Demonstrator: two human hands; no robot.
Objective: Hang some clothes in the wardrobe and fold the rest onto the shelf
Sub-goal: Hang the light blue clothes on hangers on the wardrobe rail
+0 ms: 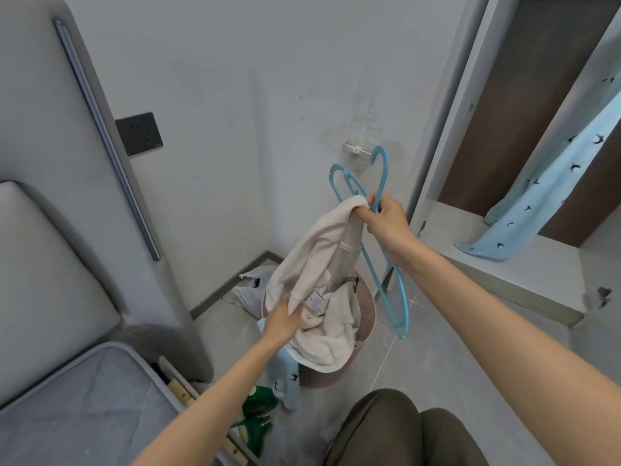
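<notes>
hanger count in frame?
3, going by the hooks. All are blue hangers bunched in the right hand: two hooks left of the fist, one above it. The cream garment may hide more.

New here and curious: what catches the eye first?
The cream garment held up mid-frame: the right hand grips its top with blue hangers, the left hand grips it lower down, over a pink basket. At right, a bird-print blue cloth trails onto the wardrobe shelf.
</notes>
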